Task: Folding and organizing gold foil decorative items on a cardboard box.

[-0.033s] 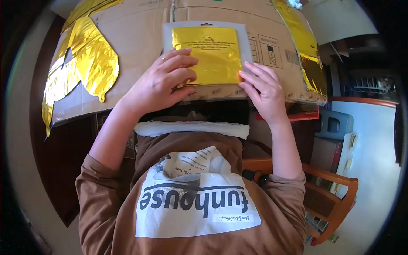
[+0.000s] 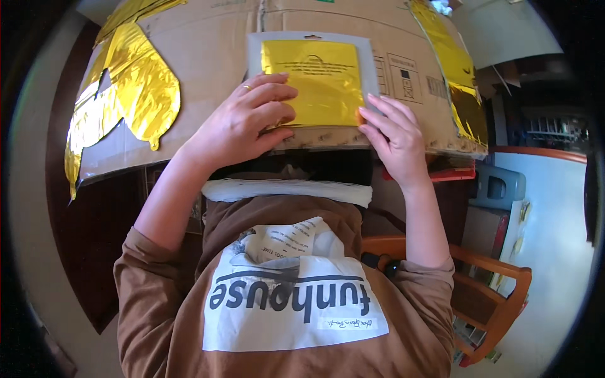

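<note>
A flat clear plastic packet with folded gold foil inside lies on a large cardboard box, its hang hole at the far edge. My left hand grips its near left side, fingers bent over the foil and thumb by the near edge. At the near right corner, my right hand holds the packet between thumb and fingers. A small orange spot shows at the right fingertips; I cannot tell what it is. The packet's near left corner is hidden by my left hand.
Flat gold foil balloons lie at the box's left and right sides. A wooden chair stands to my right, near a grey-blue plastic stool. A white padded band lies across my lap by the box's near edge.
The whole view has shifted slightly, so everything sits a little further right. Both hands keep their places on the packet.
</note>
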{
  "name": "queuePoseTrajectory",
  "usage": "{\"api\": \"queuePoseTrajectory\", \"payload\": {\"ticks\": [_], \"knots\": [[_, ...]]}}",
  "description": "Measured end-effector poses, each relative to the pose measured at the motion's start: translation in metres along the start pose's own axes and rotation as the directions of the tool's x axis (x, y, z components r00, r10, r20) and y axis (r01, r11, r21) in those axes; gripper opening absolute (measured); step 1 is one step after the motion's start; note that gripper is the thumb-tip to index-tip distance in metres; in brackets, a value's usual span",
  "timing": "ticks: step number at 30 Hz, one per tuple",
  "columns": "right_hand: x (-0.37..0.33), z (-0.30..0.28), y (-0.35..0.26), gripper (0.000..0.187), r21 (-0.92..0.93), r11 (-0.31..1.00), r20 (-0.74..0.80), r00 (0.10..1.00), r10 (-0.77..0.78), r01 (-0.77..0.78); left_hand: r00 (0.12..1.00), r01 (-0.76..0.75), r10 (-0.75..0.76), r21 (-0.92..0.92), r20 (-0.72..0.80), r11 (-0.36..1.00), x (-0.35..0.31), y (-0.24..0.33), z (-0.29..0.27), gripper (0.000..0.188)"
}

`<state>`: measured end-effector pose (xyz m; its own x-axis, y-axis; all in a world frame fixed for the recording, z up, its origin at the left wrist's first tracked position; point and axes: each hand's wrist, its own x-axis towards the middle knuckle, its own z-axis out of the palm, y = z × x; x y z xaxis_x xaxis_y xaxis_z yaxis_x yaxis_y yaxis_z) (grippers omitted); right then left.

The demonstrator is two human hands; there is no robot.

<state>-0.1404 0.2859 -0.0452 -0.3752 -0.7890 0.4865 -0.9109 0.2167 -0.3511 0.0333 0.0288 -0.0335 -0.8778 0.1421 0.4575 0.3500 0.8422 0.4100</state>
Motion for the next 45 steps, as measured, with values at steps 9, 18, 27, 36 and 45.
{"api": "queuePoseTrajectory", "payload": {"ticks": [9, 18, 27, 36, 45], "knots": [[0.004, -0.003, -0.003, 0.027, -0.081, 0.996, 0.000, 1.000, -0.024, 0.024, 1.000, -0.018, 0.018, -0.042, 0.000, 0.999, -0.002, -0.009, -0.006, 0.023], [0.075, -0.037, -0.023, 0.024, 0.098, 0.992, 0.195, 0.979, 0.062, -0.083, 0.999, -0.030, 0.029, 0.045, 0.013, 0.999, 0.015, 0.002, -0.012, 0.031], [0.336, 0.124, 0.003, 0.025, 0.219, 0.918, 0.299, 0.918, 0.259, -0.330, 0.999, -0.047, 0.046, -0.092, -0.014, 0.995, 0.020, -0.015, 0.011, 0.030], [0.448, 0.200, -0.020, 0.038, -0.266, 0.784, 0.221, 0.756, 0.615, -0.560, 0.993, -0.059, 0.039, -0.181, -0.111, 0.982, 0.017, -0.024, 0.014, 0.040], [0.440, 0.209, -0.024, 0.040, -0.305, 0.739, 0.226, 0.707, 0.670, -0.601, 0.991, -0.076, 0.055, -0.174, -0.124, 0.982, 0.019, -0.025, 0.014, 0.040]]}}
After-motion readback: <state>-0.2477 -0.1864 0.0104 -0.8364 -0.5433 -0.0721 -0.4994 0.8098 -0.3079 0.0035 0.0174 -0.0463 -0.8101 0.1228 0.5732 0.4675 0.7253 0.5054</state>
